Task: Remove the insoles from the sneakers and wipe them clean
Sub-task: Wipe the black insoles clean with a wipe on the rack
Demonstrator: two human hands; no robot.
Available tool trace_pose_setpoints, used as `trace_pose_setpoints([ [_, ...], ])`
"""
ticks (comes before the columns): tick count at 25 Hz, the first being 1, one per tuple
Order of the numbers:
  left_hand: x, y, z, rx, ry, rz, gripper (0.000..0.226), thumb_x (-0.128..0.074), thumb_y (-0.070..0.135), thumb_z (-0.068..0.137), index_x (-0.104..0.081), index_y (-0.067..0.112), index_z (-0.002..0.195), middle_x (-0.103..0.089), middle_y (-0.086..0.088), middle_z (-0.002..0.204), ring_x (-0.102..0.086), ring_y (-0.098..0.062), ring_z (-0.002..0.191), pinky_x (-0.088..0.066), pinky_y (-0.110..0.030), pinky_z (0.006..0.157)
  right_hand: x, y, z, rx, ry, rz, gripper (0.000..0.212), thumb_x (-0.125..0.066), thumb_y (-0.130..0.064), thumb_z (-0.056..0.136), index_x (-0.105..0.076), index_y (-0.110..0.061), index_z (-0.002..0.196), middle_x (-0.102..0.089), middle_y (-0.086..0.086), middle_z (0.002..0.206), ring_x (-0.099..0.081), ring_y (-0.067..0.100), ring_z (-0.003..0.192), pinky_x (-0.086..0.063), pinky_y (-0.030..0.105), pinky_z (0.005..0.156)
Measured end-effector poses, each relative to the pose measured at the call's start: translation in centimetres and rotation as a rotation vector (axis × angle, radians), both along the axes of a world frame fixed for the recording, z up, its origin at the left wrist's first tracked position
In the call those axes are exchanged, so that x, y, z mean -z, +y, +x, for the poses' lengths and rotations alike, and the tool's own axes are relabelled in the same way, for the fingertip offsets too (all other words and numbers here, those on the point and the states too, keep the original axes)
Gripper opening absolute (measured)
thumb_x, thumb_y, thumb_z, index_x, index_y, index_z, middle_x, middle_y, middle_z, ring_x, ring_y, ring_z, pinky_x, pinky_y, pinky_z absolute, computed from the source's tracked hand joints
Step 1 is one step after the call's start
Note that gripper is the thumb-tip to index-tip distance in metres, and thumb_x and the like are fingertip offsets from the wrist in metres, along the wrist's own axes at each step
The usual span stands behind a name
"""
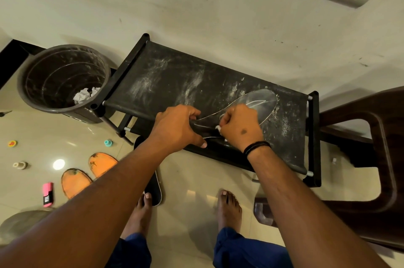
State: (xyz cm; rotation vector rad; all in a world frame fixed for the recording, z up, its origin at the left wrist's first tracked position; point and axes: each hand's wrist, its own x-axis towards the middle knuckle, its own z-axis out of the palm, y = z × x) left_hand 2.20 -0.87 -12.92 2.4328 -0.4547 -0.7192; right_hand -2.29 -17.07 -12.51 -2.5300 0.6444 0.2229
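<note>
A dark insole with a pale outline lies on the dusty black top shelf of a low shoe rack. My left hand presses down on its heel end and grips it. My right hand is closed on a small white wipe pressed against the insole's middle. A second dark insole lies on the floor under my left forearm, partly hidden. Two orange insoles with dirty toes lie on the floor at the left. No sneakers are in view.
A dark bin holding crumpled white tissue stands left of the rack. A brown plastic chair is close on the right. Small items, including a pink object, are scattered on the tiled floor. My bare feet stand before the rack.
</note>
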Motion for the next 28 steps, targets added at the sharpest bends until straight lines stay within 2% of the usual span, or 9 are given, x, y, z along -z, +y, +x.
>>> trace_pose_setpoints([
  [3,0.1,0.0,0.0,0.011,-0.02,0.009,0.082,-0.092,0.041,0.061,-0.058,0.026,0.134,-0.066,0.006,0.123,-0.06,-0.017,0.117,-0.041,-0.05,0.108,0.4,1.6,0.1,-0.052,-0.025,0.067,0.014,-0.074,-0.008,0.077,-0.07,-0.019,0.069,-0.07,0.001,0.078,-0.064,0.013,0.074,-0.049,0.019,0.064],
  [8,0.2,0.0,0.0,-0.004,-0.001,0.004,0.088,-0.092,0.041,0.06,-0.055,0.026,0.138,-0.064,0.006,0.129,-0.059,-0.017,0.12,-0.041,-0.05,0.109,0.9,-0.1,0.3,0.057,-0.035,-0.019,0.024,-0.076,-0.013,0.081,-0.063,-0.026,0.066,-0.069,-0.001,0.082,-0.065,0.013,0.078,-0.053,0.021,0.071],
  [12,0.3,-0.1,0.0,0.018,-0.021,0.018,0.089,-0.092,0.041,0.06,-0.054,0.025,0.139,-0.064,0.005,0.128,-0.058,-0.018,0.121,-0.042,-0.05,0.108,0.2,1.4,0.1,-0.103,-0.014,0.064,0.016,-0.075,-0.008,0.077,-0.07,-0.02,0.067,-0.066,-0.006,0.07,-0.06,0.006,0.066,-0.041,0.01,0.054],
  [15,0.3,-0.1,0.1,0.013,-0.019,0.016,0.091,-0.093,0.04,0.06,-0.053,0.024,0.14,-0.064,0.004,0.13,-0.058,-0.019,0.122,-0.041,-0.05,0.109,0.8,1.6,0.4,-0.046,-0.068,0.046,0.014,-0.077,-0.012,0.079,-0.069,-0.021,0.071,-0.069,-0.002,0.08,-0.064,0.012,0.075,-0.046,0.016,0.061],
  [17,0.1,-0.1,0.2,0.009,0.009,0.008,0.093,-0.093,0.039,0.059,-0.052,0.025,0.141,-0.063,0.005,0.132,-0.057,-0.018,0.124,-0.041,-0.049,0.109,0.9,1.1,0.4,0.015,-0.048,-0.014,0.019,-0.076,-0.014,0.081,-0.064,-0.024,0.07,-0.065,-0.002,0.08,-0.063,0.013,0.076,-0.043,0.019,0.065],
  [19,0.1,0.1,0.4,0.013,0.045,-0.021,0.095,-0.094,0.037,0.058,-0.051,0.024,0.142,-0.063,0.004,0.132,-0.057,-0.018,0.124,-0.042,-0.049,0.109,0.6,0.7,0.3,-0.009,-0.008,-0.028,0.02,-0.076,-0.014,0.081,-0.063,-0.023,0.068,-0.064,-0.003,0.076,-0.059,0.01,0.071,-0.041,0.017,0.063],
  [23,0.2,0.8,0.8,0.029,0.061,-0.095,0.094,-0.095,0.032,0.058,-0.053,0.021,0.142,-0.064,0.003,0.13,-0.059,-0.016,0.121,-0.048,-0.043,0.105,0.1,2.1,0.3,-0.116,-0.051,0.115,0.012,-0.073,-0.006,0.076,-0.072,-0.017,0.072,-0.07,-0.002,0.077,-0.062,0.006,0.069,-0.04,0.008,0.052],
  [25,0.3,0.9,0.9,0.038,0.059,-0.111,0.093,-0.095,0.031,0.058,-0.053,0.021,0.141,-0.064,0.002,0.13,-0.06,-0.016,0.121,-0.049,-0.04,0.104,0.9,2.4,0.3,-0.109,-0.091,0.101,0.012,-0.072,-0.006,0.079,-0.073,-0.018,0.076,-0.071,0.0,0.084,-0.064,0.01,0.076,-0.044,0.01,0.059],
  [28,0.5,1.1,1.0,0.005,0.088,-0.154,0.091,-0.094,0.027,0.06,-0.054,0.021,0.141,-0.064,0.001,0.132,-0.061,-0.014,0.118,-0.047,-0.029,0.098,1.3,0.9,0.4,0.021,-0.08,-0.024,0.011,-0.071,-0.008,0.084,-0.071,-0.019,0.082,-0.07,0.003,0.092,-0.066,0.016,0.084,-0.05,0.021,0.071],
])
